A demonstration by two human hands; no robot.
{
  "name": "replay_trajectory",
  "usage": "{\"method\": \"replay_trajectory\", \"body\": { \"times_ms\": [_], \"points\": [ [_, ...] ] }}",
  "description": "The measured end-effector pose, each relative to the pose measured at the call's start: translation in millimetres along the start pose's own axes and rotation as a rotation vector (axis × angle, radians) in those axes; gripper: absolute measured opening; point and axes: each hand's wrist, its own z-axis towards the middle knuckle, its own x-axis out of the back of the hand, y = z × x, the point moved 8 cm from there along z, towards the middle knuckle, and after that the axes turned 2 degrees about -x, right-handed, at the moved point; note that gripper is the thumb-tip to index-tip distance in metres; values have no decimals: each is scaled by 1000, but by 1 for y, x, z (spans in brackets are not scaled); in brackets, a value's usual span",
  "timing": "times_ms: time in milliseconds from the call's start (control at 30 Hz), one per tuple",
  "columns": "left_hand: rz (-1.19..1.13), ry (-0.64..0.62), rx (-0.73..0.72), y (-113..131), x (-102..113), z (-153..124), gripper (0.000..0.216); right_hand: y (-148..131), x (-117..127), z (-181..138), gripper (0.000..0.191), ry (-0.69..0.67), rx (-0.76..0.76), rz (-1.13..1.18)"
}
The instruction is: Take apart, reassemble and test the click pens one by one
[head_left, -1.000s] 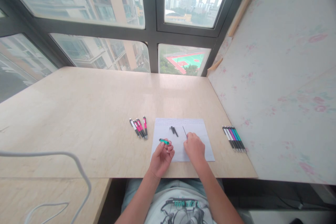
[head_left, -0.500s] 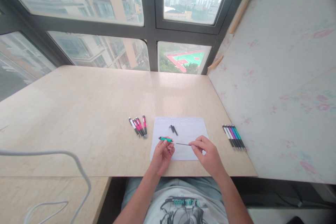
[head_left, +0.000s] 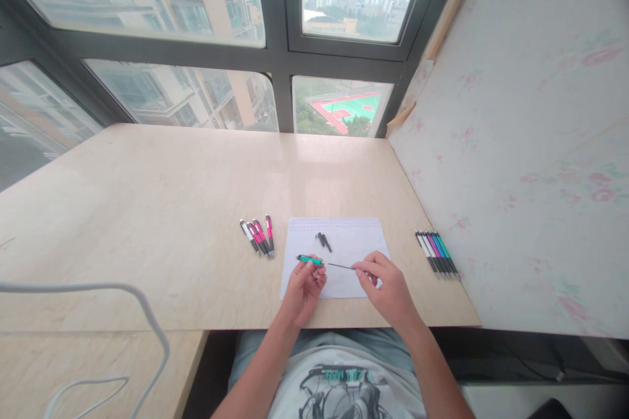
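Between the fingers of my left hand (head_left: 303,288) is a green pen barrel (head_left: 310,260), its open end facing right. My right hand (head_left: 386,285) pinches a thin dark pen refill (head_left: 341,266) by one end. The refill's other end points left at the barrel, with a small gap between them. Both hands are over a white sheet of paper (head_left: 344,236) with faint writing along its top. Small black pen parts (head_left: 324,241) lie on the paper just beyond my left hand.
Several pink and white pens (head_left: 258,237) lie left of the paper. A row of white, purple, blue and green pens (head_left: 436,254) lies at the right, near the wall (head_left: 515,209). A white cable (head_left: 142,304) curves over the desk (head_left: 147,209) at left.
The refill in my right hand has risen slightly and come more in line with the barrel. My left hand keeps nearly the same place. The camera view has shifted a little.
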Motion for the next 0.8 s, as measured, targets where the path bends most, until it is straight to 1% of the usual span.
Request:
{"method": "replay_trajectory", "body": {
  "times_ms": [300,500,667,800],
  "points": [
    [27,-5,-5,0,-1,0,20,-7,1,0,21,10,46,-75],
    [114,-9,-15,-2,-2,-1,21,-19,-2,2,21,5,109,-152],
    [159,-18,-3,-5,-3,-3,21,-22,-15,6,21,-49,90,-66],
    [153,-7,1,-6,-1,-4,23,-22,-25,8,14,-63,68,32]
  ]
}}
